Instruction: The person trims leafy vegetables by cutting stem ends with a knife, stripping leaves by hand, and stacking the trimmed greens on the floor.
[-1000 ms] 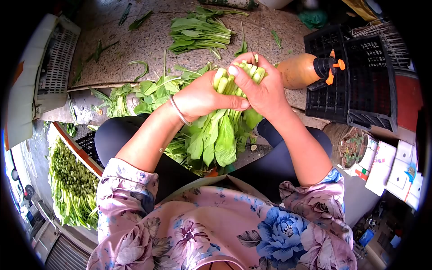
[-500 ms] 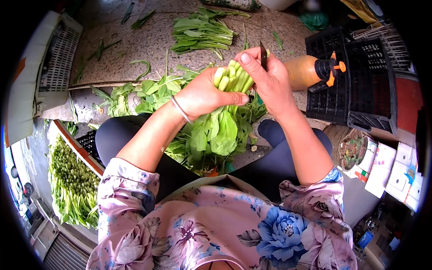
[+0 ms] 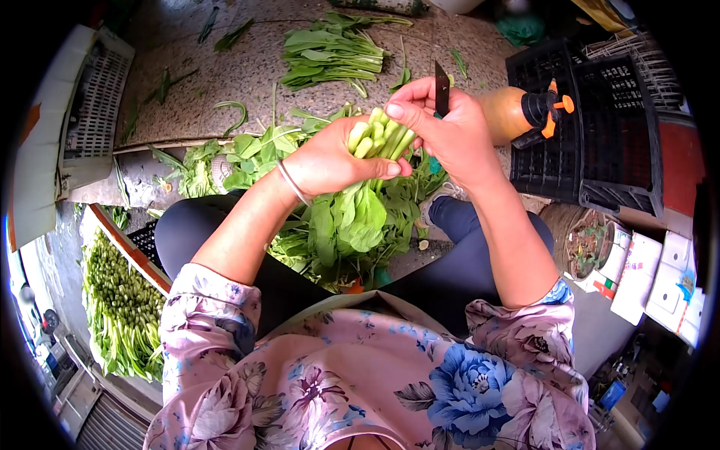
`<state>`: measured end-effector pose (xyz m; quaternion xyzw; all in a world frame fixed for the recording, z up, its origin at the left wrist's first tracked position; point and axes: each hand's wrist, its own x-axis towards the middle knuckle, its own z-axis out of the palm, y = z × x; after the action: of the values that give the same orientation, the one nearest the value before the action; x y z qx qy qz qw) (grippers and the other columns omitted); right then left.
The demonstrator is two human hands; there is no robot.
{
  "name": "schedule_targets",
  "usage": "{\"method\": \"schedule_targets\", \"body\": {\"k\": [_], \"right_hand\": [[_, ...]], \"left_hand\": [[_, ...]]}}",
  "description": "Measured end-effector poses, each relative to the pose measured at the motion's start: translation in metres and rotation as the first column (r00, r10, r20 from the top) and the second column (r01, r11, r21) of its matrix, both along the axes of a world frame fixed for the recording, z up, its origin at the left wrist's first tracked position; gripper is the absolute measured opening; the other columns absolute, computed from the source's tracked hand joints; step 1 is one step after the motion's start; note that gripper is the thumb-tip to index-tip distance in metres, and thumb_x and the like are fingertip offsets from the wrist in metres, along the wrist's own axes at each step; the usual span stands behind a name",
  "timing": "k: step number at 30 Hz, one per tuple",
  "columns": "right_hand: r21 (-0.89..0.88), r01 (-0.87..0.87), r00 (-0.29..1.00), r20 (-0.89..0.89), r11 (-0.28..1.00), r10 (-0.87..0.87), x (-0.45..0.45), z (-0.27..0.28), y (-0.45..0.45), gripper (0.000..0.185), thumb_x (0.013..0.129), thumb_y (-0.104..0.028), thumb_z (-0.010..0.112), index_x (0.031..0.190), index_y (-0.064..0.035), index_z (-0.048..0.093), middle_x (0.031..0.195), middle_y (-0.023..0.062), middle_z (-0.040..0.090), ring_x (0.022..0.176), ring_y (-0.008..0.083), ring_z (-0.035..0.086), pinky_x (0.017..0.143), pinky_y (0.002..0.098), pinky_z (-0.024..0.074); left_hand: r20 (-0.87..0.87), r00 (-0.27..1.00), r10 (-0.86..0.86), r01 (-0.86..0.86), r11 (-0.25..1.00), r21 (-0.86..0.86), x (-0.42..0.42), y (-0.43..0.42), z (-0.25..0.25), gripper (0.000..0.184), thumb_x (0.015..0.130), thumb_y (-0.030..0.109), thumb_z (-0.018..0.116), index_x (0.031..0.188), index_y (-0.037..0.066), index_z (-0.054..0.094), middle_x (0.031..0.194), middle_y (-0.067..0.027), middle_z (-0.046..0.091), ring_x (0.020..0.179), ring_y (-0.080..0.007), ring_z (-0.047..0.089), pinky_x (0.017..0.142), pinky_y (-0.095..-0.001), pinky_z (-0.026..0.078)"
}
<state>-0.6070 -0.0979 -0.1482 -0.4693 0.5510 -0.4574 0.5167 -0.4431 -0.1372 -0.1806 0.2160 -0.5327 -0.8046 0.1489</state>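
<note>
My left hand [image 3: 330, 156] is wrapped round a bunch of leafy green vegetables [image 3: 381, 137], cut stem ends up and leaves hanging down. Close beside it, my right hand [image 3: 446, 133] grips a small knife [image 3: 442, 88] whose dark blade points up and away. The right thumb and fingertips are at the stems on the bunch's right side. Its handle is mostly hidden by the fingers. Below both hands, a heap of loose greens [image 3: 300, 244] lies between my legs.
A laid-out bundle of greens [image 3: 334, 56] rests on the stone surface ahead. To the right are an orange spray bottle [image 3: 501, 116] and black crates [image 3: 616, 135]. Stacked greens [image 3: 120, 300] fill a container at left, below a white crate [image 3: 94, 105].
Both hands have shifted slightly with the bunch, the left one a little to the left and down. The knife blade has turned to show more of its flat side.
</note>
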Motion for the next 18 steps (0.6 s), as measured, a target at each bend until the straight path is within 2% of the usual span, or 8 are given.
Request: {"method": "schedule_targets", "body": {"k": [5,8,9,11,13,15,17,18], "right_hand": [[-0.061,-0.009,1.000,0.005,0.998,0.009,-0.006,-0.006,-0.001,0.020,0.081,-0.019,0.063,0.087,-0.0003,0.059,0.078,0.0033,0.060,0.067,0.0053,0.054,0.059,0.0187,0.0435],[-0.087,0.153,0.986,-0.057,0.984,-0.159,-0.021,-0.002,-0.006,0.026,0.089,-0.026,0.050,0.089,-0.0018,0.060,0.071,-0.0024,0.053,0.064,0.0036,0.045,0.058,0.0174,0.0357],[-0.087,0.152,0.986,-0.060,0.984,-0.158,-0.022,-0.003,-0.009,0.026,0.089,-0.026,0.050,0.089,-0.0018,0.060,0.071,-0.0024,0.053,0.064,0.0036,0.045,0.058,0.0174,0.0357],[-0.148,0.298,0.954,0.003,0.943,-0.301,-0.026,-0.004,-0.013,0.028,0.092,-0.029,0.045,0.097,-0.0044,0.058,0.068,-0.0050,0.046,0.055,-0.0003,0.035,0.046,0.0142,0.0272],[-0.160,0.266,0.961,-0.031,0.951,-0.275,-0.022,-0.010,-0.014,0.028,0.092,-0.030,0.045,0.097,-0.0062,0.058,0.069,-0.0047,0.046,0.058,0.0023,0.038,0.050,0.0159,0.0319],[-0.244,0.118,0.951,-0.252,0.963,-0.181,0.004,-0.024,-0.011,0.027,0.091,-0.030,0.045,0.097,-0.0071,0.058,0.072,-0.0027,0.049,0.063,0.0064,0.043,0.059,0.0192,0.0381],[-0.124,0.030,0.957,-0.283,0.992,-0.064,0.028,-0.043,-0.004,0.037,0.088,-0.039,0.047,0.096,-0.0044,0.056,0.073,0.0058,0.057,0.070,0.0172,0.054,0.064,0.0295,0.0423],[-0.150,0.016,0.909,-0.408,0.988,-0.077,0.028,-0.044,-0.001,0.042,0.088,-0.044,0.044,0.093,-0.0035,0.055,0.071,0.0083,0.057,0.069,0.0195,0.055,0.062,0.0320,0.0423]], "left_hand": [[0.001,0.999,-0.047,0.047,0.999,-0.017,0.001,0.004,-0.002,0.030,0.077,0.005,0.064,0.105,0.000,0.052,0.087,-0.0059,0.062,0.083,-0.0121,0.059,0.078,-0.0252,0.046],[0.070,0.995,-0.072,0.088,0.961,-0.261,0.000,0.009,-0.013,0.031,0.076,0.009,0.065,0.104,0.003,0.053,0.087,-0.0059,0.061,0.081,-0.0152,0.060,0.074,-0.0277,0.047],[0.067,0.995,-0.072,0.087,0.961,-0.261,0.001,0.009,-0.011,0.031,0.076,0.009,0.065,0.104,0.003,0.053,0.087,-0.0059,0.061,0.081,-0.0152,0.060,0.074,-0.0277,0.047],[0.256,0.967,-0.022,0.196,0.706,-0.681,0.001,0.012,-0.004,0.034,0.074,0.011,0.067,0.103,0.004,0.052,0.086,-0.0088,0.061,0.076,-0.0203,0.060,0.070,-0.0302,0.047],[0.253,0.967,-0.014,0.189,0.705,-0.684,-0.003,0.014,-0.007,0.034,0.072,0.012,0.068,0.101,0.004,0.052,0.084,-0.0111,0.060,0.074,-0.0244,0.059,0.069,-0.0322,0.046],[0.244,0.970,-0.012,0.173,0.741,-0.649,-0.005,0.016,-0.006,0.031,0.072,0.011,0.067,0.099,0.004,0.053,0.081,-0.0113,0.061,0.073,-0.0242,0.059,0.069,-0.0330,0.047],[0.260,0.965,-0.023,0.186,0.758,-0.625,-0.003,0.016,-0.010,0.030,0.071,0.011,0.067,0.098,0.005,0.054,0.079,-0.0120,0.062,0.072,-0.0246,0.059,0.069,-0.0331,0.047],[0.268,0.962,-0.054,0.216,0.750,-0.625,-0.002,0.016,-0.012,0.031,0.071,0.011,0.067,0.098,0.005,0.054,0.079,-0.0122,0.062,0.071,-0.0247,0.059,0.069,-0.0331,0.047]]}}
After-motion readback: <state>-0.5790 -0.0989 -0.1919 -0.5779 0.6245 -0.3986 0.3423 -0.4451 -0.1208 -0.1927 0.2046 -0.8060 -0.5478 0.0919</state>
